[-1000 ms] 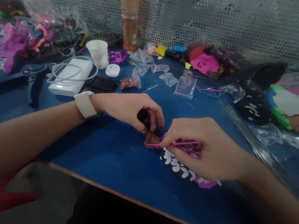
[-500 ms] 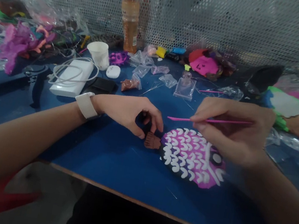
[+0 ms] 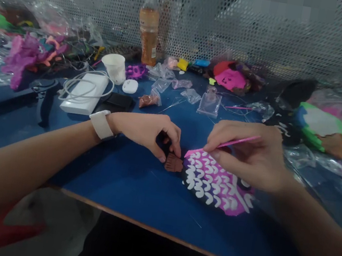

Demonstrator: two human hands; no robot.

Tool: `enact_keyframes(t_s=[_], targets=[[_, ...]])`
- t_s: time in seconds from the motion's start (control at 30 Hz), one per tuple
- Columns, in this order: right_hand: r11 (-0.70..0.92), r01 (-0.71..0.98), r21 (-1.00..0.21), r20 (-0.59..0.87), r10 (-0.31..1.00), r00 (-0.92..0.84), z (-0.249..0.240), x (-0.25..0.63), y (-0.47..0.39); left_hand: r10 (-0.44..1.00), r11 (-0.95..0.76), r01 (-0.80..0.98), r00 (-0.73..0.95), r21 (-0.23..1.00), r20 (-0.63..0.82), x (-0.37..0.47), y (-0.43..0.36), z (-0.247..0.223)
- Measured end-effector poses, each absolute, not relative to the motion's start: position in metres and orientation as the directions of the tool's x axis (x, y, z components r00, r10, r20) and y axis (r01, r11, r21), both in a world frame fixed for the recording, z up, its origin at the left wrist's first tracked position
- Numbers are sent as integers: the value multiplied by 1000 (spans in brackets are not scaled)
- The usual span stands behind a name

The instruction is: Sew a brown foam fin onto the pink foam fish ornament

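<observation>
1. My left hand [image 3: 154, 132] is arching left of the fish [image 3: 211, 180], thumb and fingers curving half-open by the brown clay [image 3: 173, 163]; I cannot tell whether they are gripping it.
2. The brown clay is lying at the fish's left end.
3. My right hand [image 3: 247, 157] is pinching the pink stick [image 3: 239, 142] closed-fingered, slanting over the fish's upper edge.

Blue table [image 3: 110, 183]: white-scaled purple fish [image 3: 214, 180], ridged brown piece [image 3: 173, 163], white cup [image 3: 114, 68], drink bottle [image 3: 148, 35], white box [image 3: 80, 103].
</observation>
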State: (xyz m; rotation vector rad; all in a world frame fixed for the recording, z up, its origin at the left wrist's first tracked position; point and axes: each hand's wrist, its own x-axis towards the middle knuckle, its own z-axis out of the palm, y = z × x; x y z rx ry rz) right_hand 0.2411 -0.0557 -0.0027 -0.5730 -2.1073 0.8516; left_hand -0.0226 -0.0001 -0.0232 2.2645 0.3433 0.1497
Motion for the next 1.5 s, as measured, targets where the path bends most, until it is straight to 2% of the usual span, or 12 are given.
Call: enact_keyframes(t_s=[0.2,0.47,0.67,0.93,1.27,1.5], targets=[[584,256,-770,324,704,-632,-6,239,-58,302,-636,208,953,743,-9,-24,-4,-18],[617,247,-747,368,694,-618,-8,239,-60,443,-602,251,895,758,55,-7,-22,-19],[651,156,-743,460,665,-589,-9,241,-62,531,-524,306,847,795,24,-1,-30,-21],[723,220,-655,431,597,-677,-7,236,-61,529,-502,318,849,804,-5,-3,-25,-23],[618,403,-675,247,704,-666,-3,235,-62,507,-488,273,862,829,15,-6,-20,-25],[575,442,-688,207,739,-641,-3,232,-62,521,-474,249,852,844,41,-3,-22,-28]])
